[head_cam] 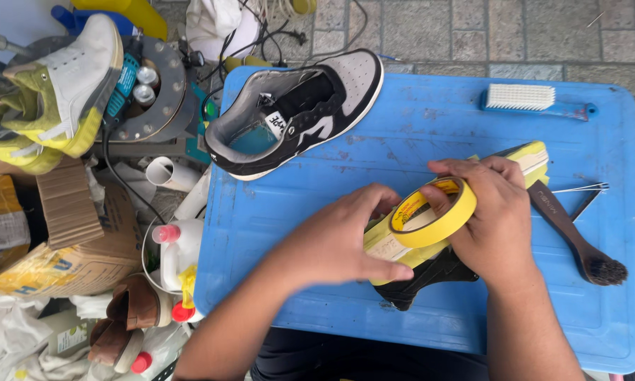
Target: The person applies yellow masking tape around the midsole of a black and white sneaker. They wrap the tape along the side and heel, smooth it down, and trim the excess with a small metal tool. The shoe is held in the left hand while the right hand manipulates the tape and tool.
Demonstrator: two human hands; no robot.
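hands: left hand (345,243) pressing the taped shoe (430,257); right hand (494,219) gripping a yellow tape roll (434,212)
nearby: dark brush (578,236) right of it

Seen from a single head-worn camera, looking almost straight down and slightly forward onto a blue desk (430,127) from close above. Framed so both forearms rise from the lower edge, left hand (335,236) and right hand (497,219) near the middle, with the desk's far edge and the paving-stone floor (487,32) along the top, and the clutter of bottles and cardboard off the desk's left side (70,247). Near enough for the desk to fill most of the width; no second view to share ground with.
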